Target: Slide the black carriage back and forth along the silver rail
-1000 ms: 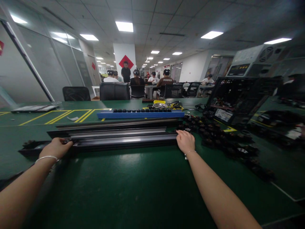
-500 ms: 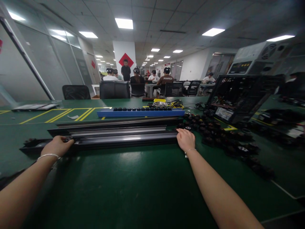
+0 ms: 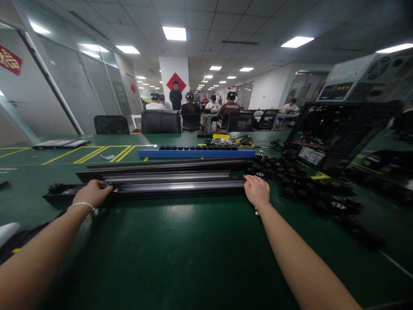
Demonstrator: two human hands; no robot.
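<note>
Upper L of frame, a grey frosted-glass partition (image 3: 71, 77) is running back into the room; a red paper w/ gold lettering (image 3: 11, 59) is hanging at the far-L edge. Mid-L, flat grey panels (image 3: 60, 144) are lying on the glossy green tabletop (image 3: 167, 258), yellow tape lines (image 3: 125, 153) crossing the surface nearby. Just below, the L hand (image 3: 90, 193) is reaching onto the L part of a long black channel-shaped rail w/ silvery inside (image 3: 180, 186); thumb & fingertips are drawing together there, can't tell if they're pinching a small pc. That rail is lying crosswise, mid-L to ctr of frame, w/ similar long dark rails (image 3: 167, 165) lying just behind.

Upper ctr, a red diamond sign (image 3: 176, 79) is hanging on a square white pillar (image 3: 174, 65); a person in black (image 3: 176, 100) is standing before it, others sitting nearby under rectangular ceiling lights (image 3: 174, 33). Ctr, a straight blue bar w/ small black pcs in a row (image 3: 193, 153) is lying beyond the rails.

Ctr-R, the R hand (image 3: 257, 191) is resting at the rail's R end, fingers mostly pressed together; pinch unclear. Further R, a dark heap of small pcs (image 3: 290, 176) is spreading, an open black computer case (image 3: 342, 133) standing behind, w/ a pale boxy unit (image 3: 351, 71) sitting on top.
</note>
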